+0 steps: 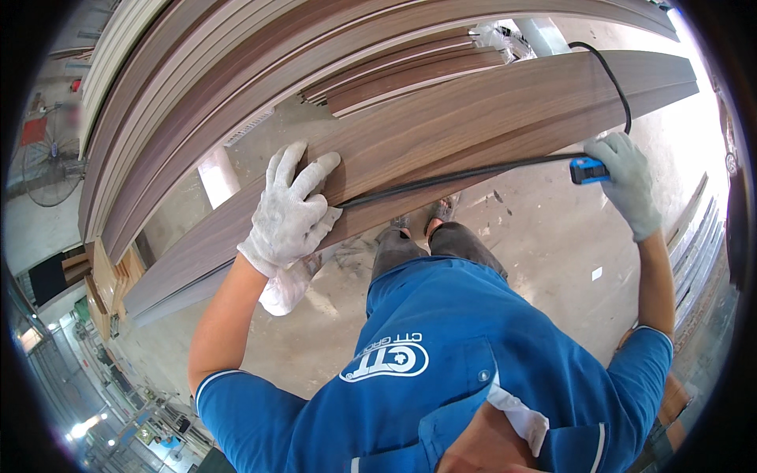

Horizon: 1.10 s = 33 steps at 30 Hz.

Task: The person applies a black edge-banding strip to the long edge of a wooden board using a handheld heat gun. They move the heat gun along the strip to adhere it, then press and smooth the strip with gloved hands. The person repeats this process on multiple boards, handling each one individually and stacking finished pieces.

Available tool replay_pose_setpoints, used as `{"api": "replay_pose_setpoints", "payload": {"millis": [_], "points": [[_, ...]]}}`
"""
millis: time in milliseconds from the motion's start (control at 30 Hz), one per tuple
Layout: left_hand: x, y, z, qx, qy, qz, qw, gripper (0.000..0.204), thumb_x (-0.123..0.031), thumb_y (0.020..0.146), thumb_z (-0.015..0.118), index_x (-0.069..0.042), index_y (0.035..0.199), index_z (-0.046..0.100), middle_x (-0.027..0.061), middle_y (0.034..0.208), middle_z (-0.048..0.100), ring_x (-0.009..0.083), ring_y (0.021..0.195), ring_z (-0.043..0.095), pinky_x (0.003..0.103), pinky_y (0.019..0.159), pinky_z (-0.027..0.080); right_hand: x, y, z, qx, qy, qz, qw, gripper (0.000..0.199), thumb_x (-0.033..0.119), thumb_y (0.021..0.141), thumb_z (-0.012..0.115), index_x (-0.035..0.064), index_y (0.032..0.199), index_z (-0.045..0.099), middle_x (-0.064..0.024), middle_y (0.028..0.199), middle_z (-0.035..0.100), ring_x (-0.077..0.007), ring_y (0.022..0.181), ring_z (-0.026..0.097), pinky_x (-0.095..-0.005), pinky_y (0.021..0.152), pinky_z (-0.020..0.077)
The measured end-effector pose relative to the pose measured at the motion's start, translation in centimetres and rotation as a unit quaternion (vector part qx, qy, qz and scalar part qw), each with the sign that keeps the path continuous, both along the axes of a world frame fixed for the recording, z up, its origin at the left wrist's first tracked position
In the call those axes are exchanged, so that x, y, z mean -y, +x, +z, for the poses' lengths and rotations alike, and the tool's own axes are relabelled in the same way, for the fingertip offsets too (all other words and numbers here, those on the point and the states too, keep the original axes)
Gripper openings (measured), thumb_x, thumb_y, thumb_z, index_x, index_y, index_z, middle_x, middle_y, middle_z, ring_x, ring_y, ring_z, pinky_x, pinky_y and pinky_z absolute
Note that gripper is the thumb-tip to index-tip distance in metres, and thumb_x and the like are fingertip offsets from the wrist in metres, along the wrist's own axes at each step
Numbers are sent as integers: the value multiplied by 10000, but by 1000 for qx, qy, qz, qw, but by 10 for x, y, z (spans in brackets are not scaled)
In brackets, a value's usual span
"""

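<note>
Head view, looking down the wearer's own torso: a long walnut-coloured panel runs from about 8 o'clock to 2 o'clock across the frame, resting over a stack of similar boards that fills the 10 to 12 o'clock sector; what carries its near end is hidden, and bare concrete floor lies beneath. The left hand, in a white work glove, lies flat on the panel's face near its lower edge at roughly 9 o'clock of centre, fingers spread and apart, pressing rather than clasping, with a white cloth hanging just below it. The right hand, gloved, has its grip closed on a small blue hand tool at 3 o'clock, held against the panel's lower edge; a black cord trails from it along that edge toward the left hand and loops up over the panel at 1 o'clock. Risks, as judged: the cord lies touching the edge being worked and could snag or drag the tool off line, marking the veneer; the flat left palm gives little restraint, so the panel could slide or tip toward the feet directly below; the loose cloth could catch under the hand.
</note>
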State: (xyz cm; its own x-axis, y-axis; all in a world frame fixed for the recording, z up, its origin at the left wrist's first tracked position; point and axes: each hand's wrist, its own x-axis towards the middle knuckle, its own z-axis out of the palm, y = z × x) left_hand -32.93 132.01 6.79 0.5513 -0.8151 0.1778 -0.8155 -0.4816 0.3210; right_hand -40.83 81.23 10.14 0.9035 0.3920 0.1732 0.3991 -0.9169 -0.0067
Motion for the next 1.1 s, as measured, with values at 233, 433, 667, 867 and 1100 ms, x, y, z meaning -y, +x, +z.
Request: {"api": "replay_pose_setpoints", "payload": {"millis": [233,433,667,867,1100], "points": [[-1,2,0,-4,-9,-13,1000,356,-131,653,816,4,649,487,249,1394,569,557,1296,461,660,1017,408,6,7,-37,80,59,-42,994,354,-75,732,683,71,1054,701,-123,958,627,-332,920,647,-411,765,530],[0,6,-1,-12,6,-19,1000,353,-146,657,814,1,653,493,250,1395,566,571,1300,454,672,1018,413,9,17,-39,41,122,-107,986,357,-108,735,680,65,1047,700,-118,935,627,-329,891,649,-400,767,517],[9,10,1,7,32,-28,999,332,-178,639,821,-8,625,537,233,1406,558,582,1294,448,692,1003,418,4,23,-46,68,172,-102,977,391,-112,723,708,69,1070,711,-108,945,632,-298,894,658,-378,789,525],[24,13,3,4,31,-28,999,336,-177,625,820,3,618,537,233,1398,555,577,1279,449,676,956,432,5,20,-49,56,191,-119,973,380,-114,730,718,63,1066,707,-102,933,618,-276,872,654,-350,778,526],[48,16,4,15,36,-32,999,327,-202,643,831,6,609,581,242,1391,544,565,1261,444,684,966,423,2,21,-51,65,212,-126,967,386,-125,729,718,59,1068,712,-100,920,611,-252,838,647,-330,754,523]]}}
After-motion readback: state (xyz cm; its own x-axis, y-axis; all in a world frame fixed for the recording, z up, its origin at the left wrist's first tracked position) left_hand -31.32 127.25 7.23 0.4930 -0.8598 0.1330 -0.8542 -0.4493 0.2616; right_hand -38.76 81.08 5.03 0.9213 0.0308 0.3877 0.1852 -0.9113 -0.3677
